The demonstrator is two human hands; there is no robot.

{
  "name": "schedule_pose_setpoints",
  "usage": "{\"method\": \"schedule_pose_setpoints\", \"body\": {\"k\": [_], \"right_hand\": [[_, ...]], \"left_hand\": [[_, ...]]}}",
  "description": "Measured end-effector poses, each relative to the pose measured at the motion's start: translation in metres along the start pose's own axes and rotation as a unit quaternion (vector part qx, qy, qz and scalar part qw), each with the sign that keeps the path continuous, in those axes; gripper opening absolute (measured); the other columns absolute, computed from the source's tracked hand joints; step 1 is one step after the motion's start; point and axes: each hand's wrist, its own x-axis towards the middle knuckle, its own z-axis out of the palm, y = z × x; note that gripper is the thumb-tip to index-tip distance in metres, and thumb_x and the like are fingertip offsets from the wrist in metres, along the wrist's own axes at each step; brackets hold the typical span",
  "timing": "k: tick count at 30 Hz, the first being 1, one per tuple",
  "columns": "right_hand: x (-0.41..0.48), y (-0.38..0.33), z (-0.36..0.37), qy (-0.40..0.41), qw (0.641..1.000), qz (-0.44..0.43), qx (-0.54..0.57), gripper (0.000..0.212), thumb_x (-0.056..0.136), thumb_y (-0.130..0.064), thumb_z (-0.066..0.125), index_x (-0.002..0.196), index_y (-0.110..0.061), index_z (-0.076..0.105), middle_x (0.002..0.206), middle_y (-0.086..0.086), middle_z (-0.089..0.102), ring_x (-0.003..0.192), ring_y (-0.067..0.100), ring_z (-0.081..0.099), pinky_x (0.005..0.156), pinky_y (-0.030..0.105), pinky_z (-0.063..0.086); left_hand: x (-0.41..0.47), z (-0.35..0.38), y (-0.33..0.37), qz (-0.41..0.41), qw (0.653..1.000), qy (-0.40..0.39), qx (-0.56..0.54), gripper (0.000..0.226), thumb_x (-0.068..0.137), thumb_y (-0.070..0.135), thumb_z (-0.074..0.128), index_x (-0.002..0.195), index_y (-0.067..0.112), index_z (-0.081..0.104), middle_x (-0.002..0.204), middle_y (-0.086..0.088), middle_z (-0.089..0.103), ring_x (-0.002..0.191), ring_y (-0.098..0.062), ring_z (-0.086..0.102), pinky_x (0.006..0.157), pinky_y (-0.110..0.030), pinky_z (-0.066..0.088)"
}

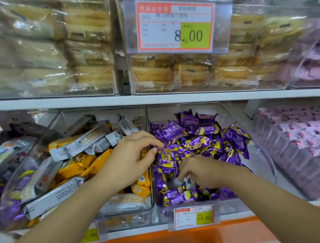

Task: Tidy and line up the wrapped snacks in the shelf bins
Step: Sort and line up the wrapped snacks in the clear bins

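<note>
Two hands in the purple snacks [201, 142] bin [233, 206], lower shelf [165, 236].
Beside the yellow snacks [79, 165], the left hand [131, 157] pinches the top edge of an upright purple packet [166, 160] between thumb and forefinger. The right hand's [195, 172] fingers curl down among the packets; I cannot tell whether they hold one.
</note>
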Motion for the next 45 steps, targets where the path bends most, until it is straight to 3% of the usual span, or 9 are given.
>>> {"method": "schedule_pose_setpoints", "body": {"k": [5, 11, 17, 21, 28, 32, 35, 37, 45], "right_hand": [[-0.028, -0.006, -0.025, 0.186, 0.981, 0.013, -0.045, 0.031, 0.088, -0.002, 0.052, 0.106, -0.018, 0.072, 0.125, -0.002, 0.053, 0.110, 0.017, 0.054, 0.088, 0.025, 0.041], [-0.055, -0.040, -0.040, 0.431, 0.890, -0.042, -0.142, 0.008, 0.077, -0.012, 0.067, 0.077, -0.020, 0.069, 0.095, 0.002, 0.052, 0.068, 0.022, 0.054, 0.055, 0.025, 0.039], [-0.047, -0.101, -0.026, 0.528, 0.830, -0.122, -0.128, 0.013, 0.076, -0.001, 0.066, 0.082, -0.012, 0.068, 0.115, 0.013, 0.061, 0.080, 0.028, 0.057, 0.073, 0.037, 0.048], [-0.017, -0.140, -0.008, 0.515, 0.834, -0.162, -0.116, 0.010, 0.083, -0.013, 0.060, 0.092, -0.017, 0.058, 0.102, 0.006, 0.062, 0.082, 0.027, 0.055, 0.073, 0.034, 0.045], [0.036, -0.158, 0.007, 0.379, 0.912, -0.049, -0.152, 0.032, 0.062, -0.015, 0.084, 0.085, -0.022, 0.062, 0.085, -0.007, 0.067, 0.080, 0.021, 0.060, 0.072, 0.033, 0.045], [0.040, -0.156, 0.007, 0.248, 0.948, -0.020, -0.199, 0.037, 0.096, -0.032, 0.046, 0.132, -0.022, 0.045, 0.141, -0.004, 0.046, 0.137, 0.021, 0.027, 0.112, 0.045, 0.015], [0.037, -0.151, 0.004, 0.138, 0.965, 0.010, -0.222, 0.060, 0.097, -0.050, 0.011, 0.151, -0.023, 0.004, 0.159, -0.006, 0.003, 0.146, 0.015, 0.002, 0.116, 0.051, -0.008], [0.032, -0.154, -0.003, 0.103, 0.976, 0.021, -0.193, 0.059, 0.099, -0.048, 0.014, 0.151, -0.026, -0.005, 0.159, -0.006, -0.006, 0.146, 0.014, -0.003, 0.114, 0.051, -0.013], [0.041, -0.215, -0.019, 0.187, 0.970, -0.107, -0.113, 0.049, 0.097, -0.046, 0.038, 0.144, -0.034, 0.031, 0.151, -0.011, 0.029, 0.139, 0.012, 0.019, 0.115, 0.033, 0.006]], "left_hand": [[0.001, -0.001, 0.001, 0.000, 1.000, -0.005, -0.002, 0.019, 0.093, 0.018, 0.057, 0.104, 0.028, 0.069, 0.103, 0.026, 0.054, 0.103, 0.006, 0.049, 0.088, -0.002, 0.031], [-0.017, -0.017, 0.008, -0.010, 1.000, 0.005, -0.024, 0.018, 0.091, 0.024, 0.053, 0.100, 0.032, 0.066, 0.100, 0.020, 0.056, 0.098, 0.004, 0.052, 0.081, -0.004, 0.035], [-0.060, -0.056, -0.007, -0.051, 0.998, 0.022, 0.019, 0.020, 0.094, 0.016, 0.055, 0.103, 0.030, 0.066, 0.103, 0.025, 0.053, 0.097, 0.008, 0.051, 0.078, -0.002, 0.036], [-0.090, -0.082, -0.020, -0.068, 0.993, 0.030, 0.087, 0.020, 0.092, 0.013, 0.059, 0.106, 0.023, 0.069, 0.103, 0.014, 0.058, 0.096, -0.002, 0.053, 0.085, -0.015, 0.039], [-0.130, -0.115, -0.036, -0.087, 0.987, 0.042, 0.127, 0.020, 0.092, 0.018, 0.059, 0.108, 0.024, 0.069, 0.104, 0.013, 0.058, 0.093, -0.005, 0.056, 0.081, -0.020, 0.043], [-0.142, -0.123, -0.043, -0.093, 0.985, 0.062, 0.132, 0.021, 0.092, 0.016, 0.059, 0.110, 0.023, 0.069, 0.110, 0.010, 0.060, 0.098, -0.008, 0.058, 0.086, -0.023, 0.046], [-0.145, -0.124, -0.048, -0.094, 0.984, 0.076, 0.128, 0.021, 0.092, 0.015, 0.060, 0.108, 0.023, 0.070, 0.108, 0.010, 0.062, 0.100, -0.006, 0.057, 0.087, -0.023, 0.046], [-0.147, -0.124, -0.050, -0.091, 0.985, 0.078, 0.124, 0.021, 0.092, 0.015, 0.059, 0.108, 0.024, 0.070, 0.108, 0.012, 0.061, 0.099, -0.002, 0.055, 0.087, -0.025, 0.048], [-0.164, -0.142, -0.073, -0.092, 0.980, 0.140, 0.110, 0.018, 0.091, 0.019, 0.056, 0.102, 0.024, 0.070, 0.099, 0.017, 0.059, 0.084, 0.006, 0.052, 0.071, -0.015, 0.042]]}}
